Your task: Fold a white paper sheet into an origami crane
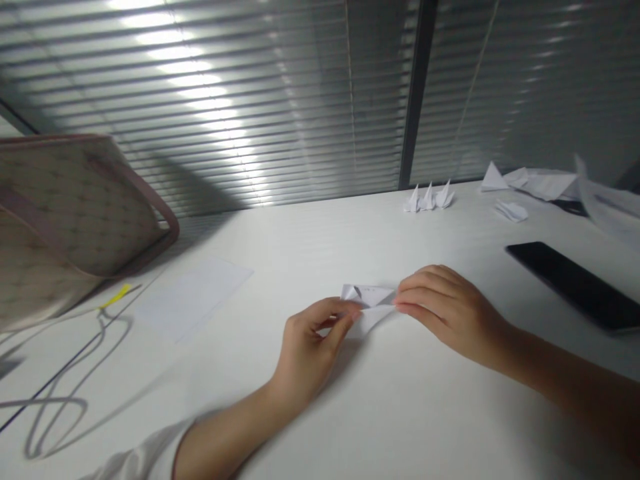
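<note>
Head view: my left hand [307,350] and right hand [450,317] both pinch a folded white paper [367,303] between their fingertips on the bench [400,413], three origami figures [427,198] standing near its far edge.

Plain white folded paper [367,295]

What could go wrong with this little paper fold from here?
The folded white paper is small and pinched between the left hand and the right hand, so it could slip and leave a crooked crease. It also sits on a white desk, so a dropped piece might be hard to spot. The tilted patterned bag at the desk's left side could perhaps slide onto the loose sheet.
</note>
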Demonstrator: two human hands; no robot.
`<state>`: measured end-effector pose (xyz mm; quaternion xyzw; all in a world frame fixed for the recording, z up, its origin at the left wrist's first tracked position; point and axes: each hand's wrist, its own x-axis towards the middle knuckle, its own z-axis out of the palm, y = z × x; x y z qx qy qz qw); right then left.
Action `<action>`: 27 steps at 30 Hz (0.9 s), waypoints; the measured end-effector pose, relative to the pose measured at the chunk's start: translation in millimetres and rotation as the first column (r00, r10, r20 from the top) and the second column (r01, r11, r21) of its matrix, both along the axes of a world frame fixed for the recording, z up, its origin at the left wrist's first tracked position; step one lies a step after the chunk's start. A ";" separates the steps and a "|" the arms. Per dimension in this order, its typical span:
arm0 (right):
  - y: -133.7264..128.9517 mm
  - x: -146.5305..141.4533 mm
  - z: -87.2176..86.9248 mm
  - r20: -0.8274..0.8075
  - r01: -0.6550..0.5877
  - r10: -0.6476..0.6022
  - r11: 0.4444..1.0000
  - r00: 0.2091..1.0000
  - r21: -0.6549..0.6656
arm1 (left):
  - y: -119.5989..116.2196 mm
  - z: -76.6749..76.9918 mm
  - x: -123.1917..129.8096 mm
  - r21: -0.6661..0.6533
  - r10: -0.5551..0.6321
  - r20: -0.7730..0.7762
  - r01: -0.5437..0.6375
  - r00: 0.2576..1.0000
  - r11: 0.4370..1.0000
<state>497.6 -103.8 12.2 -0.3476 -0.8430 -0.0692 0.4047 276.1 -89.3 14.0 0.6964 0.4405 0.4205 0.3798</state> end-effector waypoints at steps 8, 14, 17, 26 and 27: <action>-1.5 1.0 3.1 -0.185 -0.059 0.033 0.989 0.982 -0.136 | 1.2 1.3 0.8 -0.180 -0.017 0.063 0.028 0.998 0.983; -2.9 -2.5 0.6 -0.164 -0.070 0.048 0.988 0.985 -0.134 | 0.7 0.4 2.1 -0.221 -0.016 0.081 0.034 0.997 0.975; -2.4 -3.1 -0.1 -0.164 -0.064 0.040 0.988 0.986 -0.142 | 0.4 -0.4 2.0 -0.229 -0.010 0.082 0.028 0.997 0.973; -3.3 -3.6 -2.1 -0.184 -0.064 0.029 0.980 0.982 -0.187 | 0.5 0.8 4.0 -0.269 0.003 0.115 0.028 0.993 0.963; -3.4 -3.8 -2.3 -0.197 -0.067 0.027 0.978 0.980 -0.197 | 0.7 0.7 4.2 -0.275 0.001 0.118 0.032 0.993 0.961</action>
